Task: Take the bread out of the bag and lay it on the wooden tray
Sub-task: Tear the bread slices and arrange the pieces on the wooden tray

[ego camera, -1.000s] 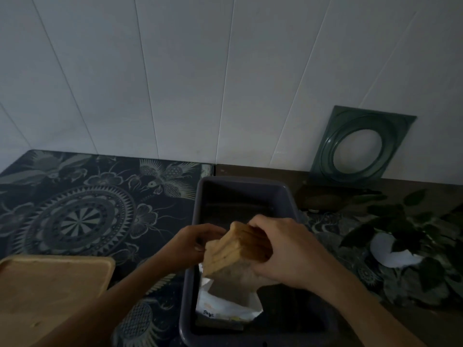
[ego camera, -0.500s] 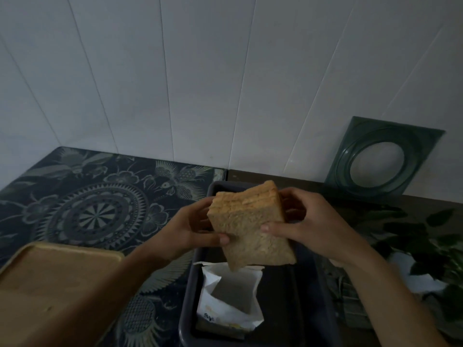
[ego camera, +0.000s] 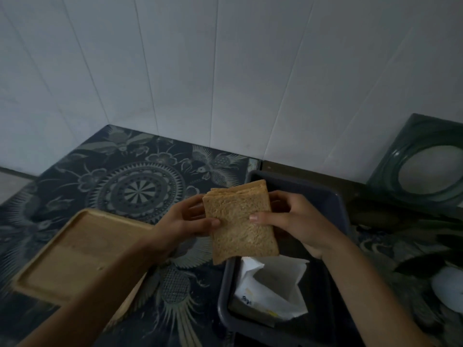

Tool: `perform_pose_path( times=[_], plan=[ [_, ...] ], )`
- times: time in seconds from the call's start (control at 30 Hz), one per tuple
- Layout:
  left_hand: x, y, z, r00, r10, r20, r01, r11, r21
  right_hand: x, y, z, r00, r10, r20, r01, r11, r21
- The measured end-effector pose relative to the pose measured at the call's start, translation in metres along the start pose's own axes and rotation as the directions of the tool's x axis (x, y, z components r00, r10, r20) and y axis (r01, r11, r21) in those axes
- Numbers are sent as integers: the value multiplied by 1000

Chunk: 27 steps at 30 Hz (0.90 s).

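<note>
A stack of brown bread slices (ego camera: 239, 224) is held upright in the air between both hands, above the left rim of a dark plastic tub (ego camera: 335, 196). My left hand (ego camera: 185, 221) grips its left edge with the thumb on the front face. My right hand (ego camera: 295, 221) grips its right edge the same way. The white bread bag (ego camera: 273, 286) lies open and slack inside the tub, below the bread. The wooden tray (ego camera: 75, 254) sits bare on the patterned cloth to the left, partly under my left forearm.
A dark patterned tablecloth (ego camera: 135, 191) covers the table up to a white panelled wall. A green square frame with a round hole (ego camera: 423, 169) leans on the wall at the right. Dark leaves and a white object (ego camera: 448, 286) lie at the far right.
The bread came fully up out of the bag, which dropped slack into the tub. Both hands have carried the stack a little leftward, toward the tub's left rim.
</note>
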<state>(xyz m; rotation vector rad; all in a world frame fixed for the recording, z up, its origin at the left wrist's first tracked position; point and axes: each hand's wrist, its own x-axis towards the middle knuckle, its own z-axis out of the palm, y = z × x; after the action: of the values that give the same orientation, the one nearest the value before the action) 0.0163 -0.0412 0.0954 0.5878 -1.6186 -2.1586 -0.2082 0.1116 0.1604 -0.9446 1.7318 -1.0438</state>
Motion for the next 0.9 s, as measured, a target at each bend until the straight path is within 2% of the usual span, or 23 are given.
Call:
perform_pose_path(
  times=[0.37,0.7,0.8,0.9],
  plan=[
    [-66,-24,-142,972,-230,-40,231,973,13,77,13,138,962,230,150,-241,969,55],
    [-116,-84,-241,902,-400,-161,373,911,-173,141,54,246,891,379,249,-406,912,62],
    [-127,-102,-259,867,-453,-205,404,882,-242,154,70,265,843,427,326,-483,869,111],
    [-140,-121,-271,832,-521,-191,446,832,-330,167,81,281,790,465,399,-528,847,57]
  ],
)
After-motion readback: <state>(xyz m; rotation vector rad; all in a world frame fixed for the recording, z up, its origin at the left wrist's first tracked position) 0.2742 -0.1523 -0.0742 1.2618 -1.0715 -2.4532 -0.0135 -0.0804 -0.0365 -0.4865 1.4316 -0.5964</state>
